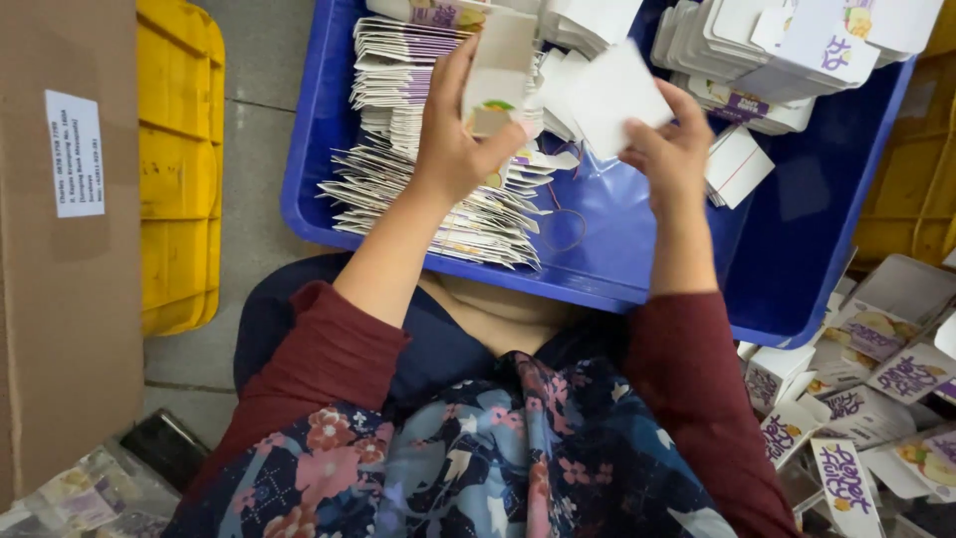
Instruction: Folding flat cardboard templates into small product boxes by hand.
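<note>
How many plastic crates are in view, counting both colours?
3, perhaps more out of frame. The blue crate sits in front of the person, under the left hand and right hand. One yellow crate lies at left, another yellow crate at right, partly hidden.

Grey tiled floor (261,120) under me. On it, a yellow crate (179,169) at my left, a brown cardboard box (60,249) beside that, and clear plastic wrappers (90,493) near my knee. At my right, folded cartons (876,399) lie scattered.

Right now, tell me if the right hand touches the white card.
Touching. The head view shows the right hand pinching the white card at its lower edge.
</note>
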